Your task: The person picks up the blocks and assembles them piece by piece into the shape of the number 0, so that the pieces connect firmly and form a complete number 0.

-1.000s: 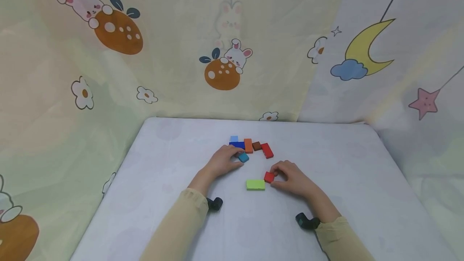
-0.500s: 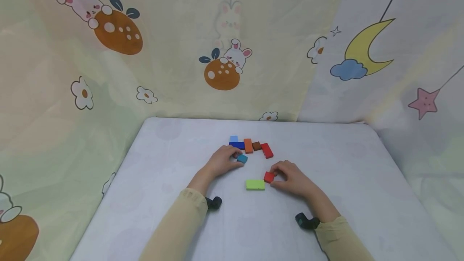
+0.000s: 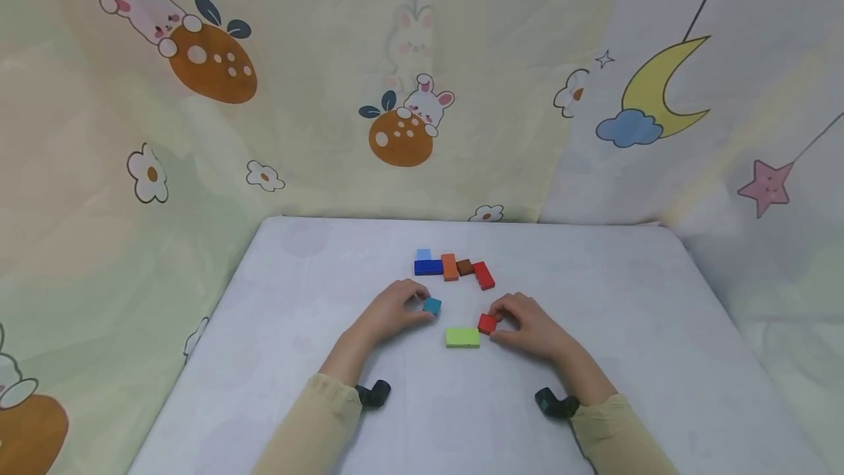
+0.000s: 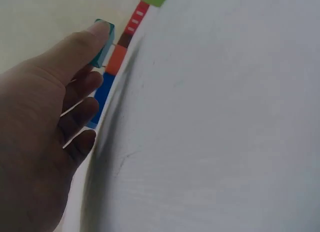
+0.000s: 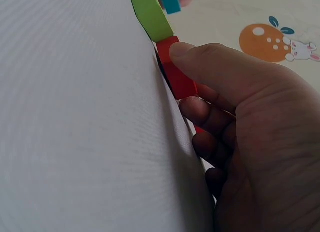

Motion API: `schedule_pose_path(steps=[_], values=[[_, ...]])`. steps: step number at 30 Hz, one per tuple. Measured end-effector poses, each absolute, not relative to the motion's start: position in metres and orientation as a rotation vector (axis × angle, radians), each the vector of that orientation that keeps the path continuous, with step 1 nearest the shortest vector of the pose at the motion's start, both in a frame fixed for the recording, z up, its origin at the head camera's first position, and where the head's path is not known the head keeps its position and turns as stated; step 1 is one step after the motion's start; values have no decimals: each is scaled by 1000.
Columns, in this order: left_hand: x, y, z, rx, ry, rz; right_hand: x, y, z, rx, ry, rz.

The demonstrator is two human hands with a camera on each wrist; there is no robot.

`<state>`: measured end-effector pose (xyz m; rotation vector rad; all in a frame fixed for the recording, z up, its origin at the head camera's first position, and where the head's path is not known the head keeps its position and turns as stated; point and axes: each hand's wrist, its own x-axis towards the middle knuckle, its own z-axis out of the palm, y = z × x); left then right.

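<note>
Between thumb and fingers my left hand [image 3: 395, 308] pinches a small teal block [image 3: 431, 306], held left of and beyond the green block; the left wrist view shows the thumb on the teal block [image 4: 103, 44]. My right hand [image 3: 532, 325] grips a small red block [image 3: 486, 324] by its sides. That red block touches the right end of a light green oblong block [image 3: 463, 338] lying on the table. In the right wrist view, the thumb presses the near face of the red block [image 5: 177, 69], and the green block [image 5: 151, 14] adjoins it.
Farther back on the white table [image 3: 593, 277] lies a loose row: a light blue block [image 3: 423, 254], a dark blue block [image 3: 428, 267], an orange block [image 3: 450, 267], a brown block [image 3: 464, 267] and a longer red block [image 3: 483, 275]. A patterned cloth [image 3: 316, 94] hangs behind.
My left hand has drawn the teal block back from the row, toward the green block. The right hand still grips the small red block in place. The head view has shifted slightly.
</note>
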<state>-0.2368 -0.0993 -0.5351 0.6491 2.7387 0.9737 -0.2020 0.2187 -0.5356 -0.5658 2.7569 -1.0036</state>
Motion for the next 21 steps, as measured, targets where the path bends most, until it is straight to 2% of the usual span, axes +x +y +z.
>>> schedule_pose_path(steps=[9,21], values=[[-216,-99,-543,783,2839,835,-203,218,-534,-567,2762,-985],[-214,-100,-545,849,2879,761,-203,219,-534,-574,2762,-975]])
